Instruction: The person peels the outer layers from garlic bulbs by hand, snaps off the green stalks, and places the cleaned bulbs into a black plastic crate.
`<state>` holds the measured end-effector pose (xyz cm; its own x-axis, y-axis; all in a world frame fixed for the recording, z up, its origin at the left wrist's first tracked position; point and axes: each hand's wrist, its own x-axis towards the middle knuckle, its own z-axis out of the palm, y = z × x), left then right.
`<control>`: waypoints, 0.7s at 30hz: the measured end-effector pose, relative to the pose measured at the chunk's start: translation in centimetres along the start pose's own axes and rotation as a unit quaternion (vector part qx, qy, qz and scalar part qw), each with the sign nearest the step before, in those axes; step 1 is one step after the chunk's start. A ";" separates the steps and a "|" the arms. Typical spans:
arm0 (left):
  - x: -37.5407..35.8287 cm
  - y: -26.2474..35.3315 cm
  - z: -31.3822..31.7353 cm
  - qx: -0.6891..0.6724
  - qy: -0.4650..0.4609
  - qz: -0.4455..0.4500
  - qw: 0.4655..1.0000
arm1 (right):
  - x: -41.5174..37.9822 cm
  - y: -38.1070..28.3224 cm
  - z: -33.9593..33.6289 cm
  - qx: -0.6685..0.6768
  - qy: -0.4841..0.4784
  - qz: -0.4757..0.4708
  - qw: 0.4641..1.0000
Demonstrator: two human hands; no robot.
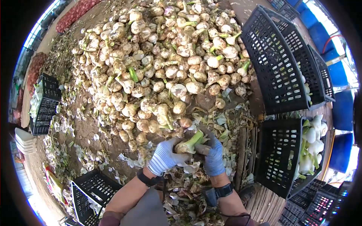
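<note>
Both my hands wear blue-and-white gloves with dirty grey fingers, and they meet low in the middle of the view. Between them is a pale bulb with a thick green stalk [191, 142], like an onion or garlic head. My left hand [168, 153] is closed around its left side. From the right, my right hand [212, 154] grips near the stalk, its thumb across the front; some fingers are hidden behind. Just beyond lies a big heap of dirty, tan-skinned bulbs [158, 67], several with green stalk stubs. Loose papery skins [188, 177] cover the ground below my hands.
At right, a black crate [277, 150] holds white bulbs with green stalks [312, 145]. Behind it, more black crates [275, 60] stand tilted. Another crate [94, 188] sits near my left forearm, and one [47, 103] farther left. Red mesh sacks [77, 15] line the back left.
</note>
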<state>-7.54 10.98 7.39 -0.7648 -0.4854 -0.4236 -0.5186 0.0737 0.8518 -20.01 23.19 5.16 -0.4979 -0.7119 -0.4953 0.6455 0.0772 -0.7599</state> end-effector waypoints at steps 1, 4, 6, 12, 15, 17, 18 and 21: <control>0.0 0.1 -0.1 -0.144 -0.041 -0.072 0.986 | -0.1 -0.2 -0.2 0.023 -0.010 0.009 1.000; 0.1 -1.1 -0.3 -0.253 -0.082 -0.069 0.962 | -0.3 -0.6 -0.3 0.067 -0.022 0.045 0.997; 0.4 -1.2 -0.5 -0.239 -0.091 -0.068 0.964 | -0.6 -0.7 -0.3 0.088 -0.024 0.073 0.993; 0.8 -1.0 0.4 -0.154 -0.049 0.018 0.987 | 0.3 -0.5 -0.6 -0.002 -0.001 0.075 0.997; 0.7 -2.6 1.4 -0.138 0.014 0.078 0.987 | 0.1 -1.0 0.3 0.059 0.033 0.094 0.993; 0.5 -2.8 1.2 -0.164 0.045 0.072 0.983 | 0.1 -0.8 0.5 0.078 -0.006 0.071 0.994; 0.4 -2.5 0.7 -0.234 0.023 0.038 0.971 | 0.4 0.2 0.1 0.079 -0.006 0.071 0.994; 0.3 -2.0 0.2 -0.371 -0.049 -0.017 0.927 | 1.2 2.2 -0.9 -0.225 -0.006 -0.075 0.971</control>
<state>-6.82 10.84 5.48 -0.8033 -0.3919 -0.4485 -0.1648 -0.5772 0.7998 -19.68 23.15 2.54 -0.5579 -0.7466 -0.3624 0.2466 0.2678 -0.9314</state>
